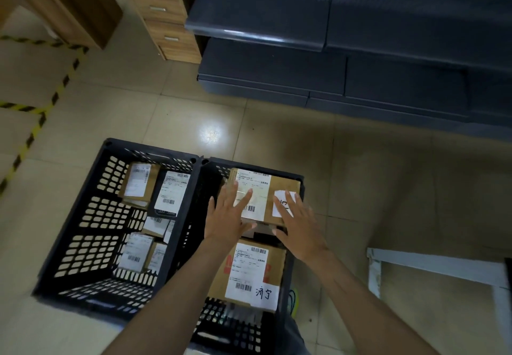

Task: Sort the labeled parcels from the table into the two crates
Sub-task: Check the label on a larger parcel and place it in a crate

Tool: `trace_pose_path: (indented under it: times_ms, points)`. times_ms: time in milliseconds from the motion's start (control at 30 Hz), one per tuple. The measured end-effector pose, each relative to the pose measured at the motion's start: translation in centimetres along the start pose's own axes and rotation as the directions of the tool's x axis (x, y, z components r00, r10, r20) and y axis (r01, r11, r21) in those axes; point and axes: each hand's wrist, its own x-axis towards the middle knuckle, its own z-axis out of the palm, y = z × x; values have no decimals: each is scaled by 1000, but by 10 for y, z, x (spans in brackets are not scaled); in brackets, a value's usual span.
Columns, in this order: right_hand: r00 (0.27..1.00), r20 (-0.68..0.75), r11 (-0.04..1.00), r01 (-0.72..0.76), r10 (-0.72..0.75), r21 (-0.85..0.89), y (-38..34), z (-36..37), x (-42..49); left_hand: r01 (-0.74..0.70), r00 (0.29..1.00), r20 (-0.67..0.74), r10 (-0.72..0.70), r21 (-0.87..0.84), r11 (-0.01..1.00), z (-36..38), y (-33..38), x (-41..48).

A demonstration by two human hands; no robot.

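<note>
Landmark: right crate (pixel 235 332), black lattice plastic, on a tiled floor.

- Inside it, far end: a cardboard far box (pixel 279 185) with a printed shipping label and barcode; print too small to read. A white handwritten slip on it is partly covered and cannot be read.
- Inside it, near end: a near box (pixel 249 268) with a barcoded label, red print partly hidden, and a white slip handwritten "济宁".
- Left hand (pixel 227 216) and right hand (pixel 299 224): both flat, fingers spread wide, gripping nothing, over the far box. The left lies over the printed label, the right over the slip; contact cannot be confirmed.
- Touching the right crate's left side: left crate (pixel 94 224), holding several small parcels (pixel 171 191) with white barcode labels, unreadable.
- Beyond the right crate: dark shelving (pixel 304 72)
</note>
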Motion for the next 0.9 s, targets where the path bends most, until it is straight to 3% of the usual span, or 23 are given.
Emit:
trace_pose_path:
  times_ms: [200, 467, 767, 900]
  points:
    - [1000, 5, 999, 4, -5, 36, -16, -42, -62, 9, 1000, 15, -9, 14, 1000, -37, -1, -68]
    - [981, -193, 997, 39, -27, 60, -49, -68, -161, -85, 992, -94, 84, -2, 996, -75, -1, -178]
    - [924, -317, 973, -229, 216, -7, -119, -58, -280, -304, 940, -141, 311, 69, 950, -57, -9, -275]
    - [830, -452, 937, -347, 328, 42, -138, -42, -334, -397, 898, -138, 417, 148, 906, -50, -6, -312]
